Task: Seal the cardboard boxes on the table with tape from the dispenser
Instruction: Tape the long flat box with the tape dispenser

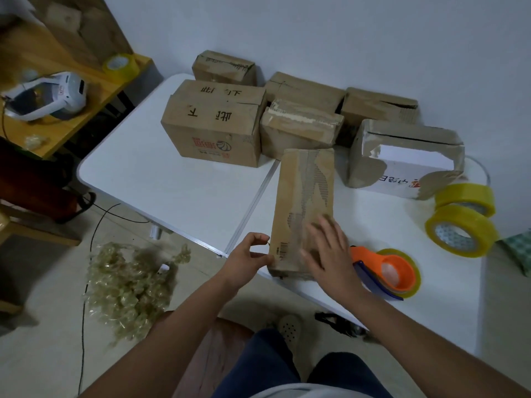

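Left hand (pixel 249 252) pinches the long flat brown cardboard box (pixel 303 208); flat right hand (pixel 326 248) presses it; orange tape dispenser (pixel 386 271) idle beside, sealing apparently unstarted.

You can make out large black handwritten characters, seen upside down, on the top flaps of the big cardboard box (pixel 214 123) at the upper middle of the frame, and a red printed brand with a round logo on its front face (too inverted and blurred to read). The torn white-fronted box (pixel 405 165) at the right carries red-orange characters, equally unreadable. The long box (pixel 304 208) near you bears a small barcode label, digits illegible.
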Demonstrator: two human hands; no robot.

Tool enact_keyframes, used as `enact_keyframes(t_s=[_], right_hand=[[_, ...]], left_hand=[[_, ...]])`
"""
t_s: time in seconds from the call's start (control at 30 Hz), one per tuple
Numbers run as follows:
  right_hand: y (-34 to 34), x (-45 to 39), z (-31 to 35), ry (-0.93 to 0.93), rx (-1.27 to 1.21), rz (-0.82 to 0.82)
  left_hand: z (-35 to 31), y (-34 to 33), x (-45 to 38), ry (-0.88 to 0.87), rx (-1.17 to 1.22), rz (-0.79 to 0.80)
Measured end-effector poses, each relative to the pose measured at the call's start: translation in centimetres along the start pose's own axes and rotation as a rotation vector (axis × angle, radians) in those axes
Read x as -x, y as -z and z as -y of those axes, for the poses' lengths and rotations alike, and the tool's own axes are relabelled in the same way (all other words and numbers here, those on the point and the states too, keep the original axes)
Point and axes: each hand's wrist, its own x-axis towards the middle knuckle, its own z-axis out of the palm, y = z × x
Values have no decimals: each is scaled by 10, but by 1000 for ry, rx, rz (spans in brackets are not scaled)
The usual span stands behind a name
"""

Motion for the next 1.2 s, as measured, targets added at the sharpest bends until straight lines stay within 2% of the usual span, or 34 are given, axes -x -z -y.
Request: enact_keyframes(t_s=[0.07, 0.13, 0.23, 0.37, 0.43, 0.6, 0.67, 0.73, 0.87, 0.97, 1.03, 1.2], right_hand=[[7, -6, -1, -247, -236, -32], [7, -9, -5, -365, -387, 1], [7, -6, -2, -363, -510, 31], [3, 2, 8, -398, -575, 143], [5, 2, 9, -388, -554, 160], [28, -8, -5, -369, -407, -104], [33, -16, -12, -346, -369, -163], [35, -26, -13, -377, -389, -140], [33, -43, -9, -448, -507, -32], [26, -44, -9, -471, -525, 58], [25, -39, -9, -496, -523, 107], [29, -12, -16, -485, -485, 124]], left_hand=[[-13, -1, 0, -30, -100, -28], [-24, -4, -7, -132, -316, -121], [-35, -15, -23, -313, -639, -198], [-29, -41, -42, -255, -1074, -96], [-26, -44, -45, -260, -1190, -72], [-34, 2, -49, -297, -1308, 112], [-36, 30, -50, -298, -1366, 100], [-38, 48, -47, -308, -1372, -17], [-35, 34, -34, -345, -1174, -255], [-26, 10, -32, -234, -998, -258], [-22, -1, -32, -182, -983, -209], [-5, -12, -22, -233, -972, -159]])
